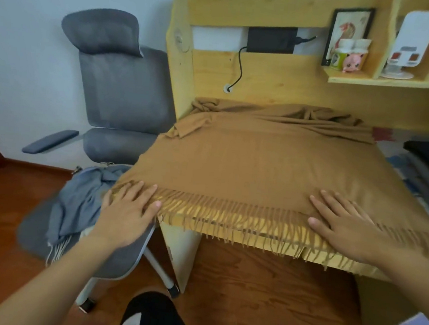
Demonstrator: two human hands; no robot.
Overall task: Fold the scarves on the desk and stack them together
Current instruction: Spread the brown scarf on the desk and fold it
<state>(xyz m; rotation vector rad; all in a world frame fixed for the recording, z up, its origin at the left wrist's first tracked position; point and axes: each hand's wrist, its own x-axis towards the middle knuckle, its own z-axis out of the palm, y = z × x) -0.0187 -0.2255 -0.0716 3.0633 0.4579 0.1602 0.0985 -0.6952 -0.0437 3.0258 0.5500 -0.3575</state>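
With our left hand (pixel 129 206) and right hand (pixel 343 222) pressing flat, fingers spread, on the brown scarf (pixel 247 160), its bunched upper-frame end could fold in crooked

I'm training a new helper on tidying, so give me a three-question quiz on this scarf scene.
1. True or false: the brown scarf lies spread flat on the desk with its fringe hanging over the front edge.
2. Where is the blue scarf? A) on the shelf B) on the chair seat C) on the floor
3. Fill in: the left hand and right hand both press on the scarf's ____ end.

Key: 1 true; 2 B; 3 fringed
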